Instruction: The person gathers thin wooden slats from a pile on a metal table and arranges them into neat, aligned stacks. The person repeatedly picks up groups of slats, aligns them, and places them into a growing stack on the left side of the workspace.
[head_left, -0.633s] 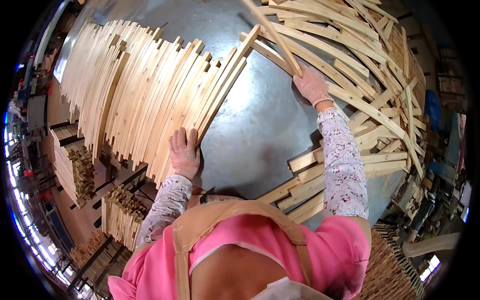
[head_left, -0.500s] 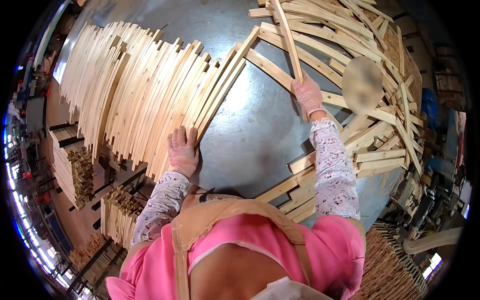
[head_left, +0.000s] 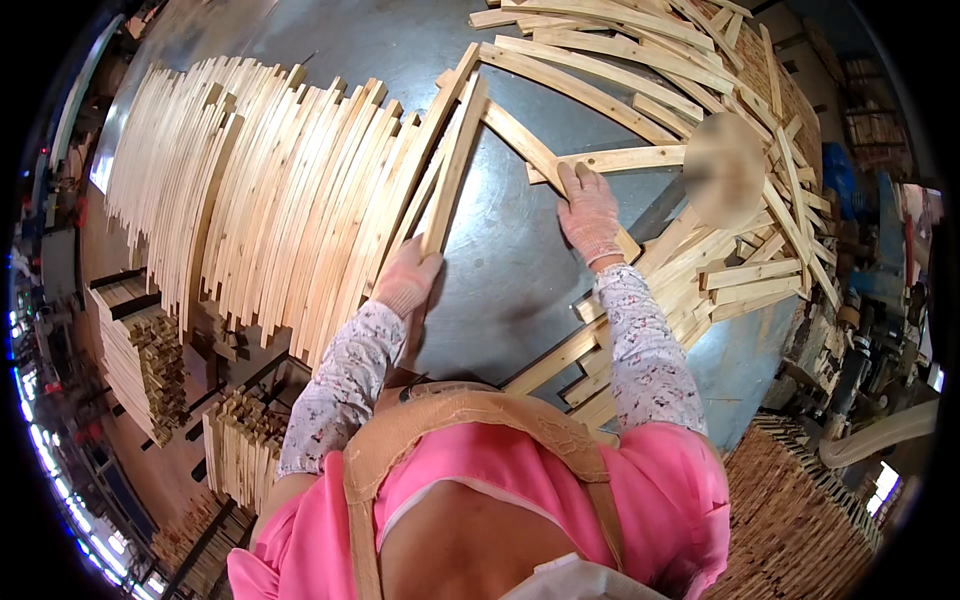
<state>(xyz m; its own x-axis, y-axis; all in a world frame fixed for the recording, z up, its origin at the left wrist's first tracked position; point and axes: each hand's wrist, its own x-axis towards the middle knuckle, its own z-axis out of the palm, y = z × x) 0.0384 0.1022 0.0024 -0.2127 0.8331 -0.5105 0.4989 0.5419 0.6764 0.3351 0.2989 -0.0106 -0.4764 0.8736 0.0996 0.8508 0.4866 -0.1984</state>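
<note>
My gloved left hand (head_left: 408,278) is closed round the near end of a pale wooden strip (head_left: 456,165). This strip slants away from the right edge of a long row of strips (head_left: 290,190) laid side by side. Over to the right, my gloved right hand (head_left: 588,212) is closed on another wooden strip (head_left: 525,140), which lies diagonally on the metal table (head_left: 490,290). Its fingertips are beside the end of a further strip (head_left: 635,160) pointing right. Both palms are hidden from view.
A loose, crossed heap of wooden strips (head_left: 640,50) covers the table's far right, continuing down to shorter pieces (head_left: 750,275). Bundled strips (head_left: 165,375) stand below the table's left edge. Stacked wood (head_left: 800,500) is at lower right, near a pale hose (head_left: 880,435).
My left hand has moved right from the row, with a strip now angled away from it. My right hand has released the raised strip, which now seems to lie flat, and gripped the diagonal one.
</note>
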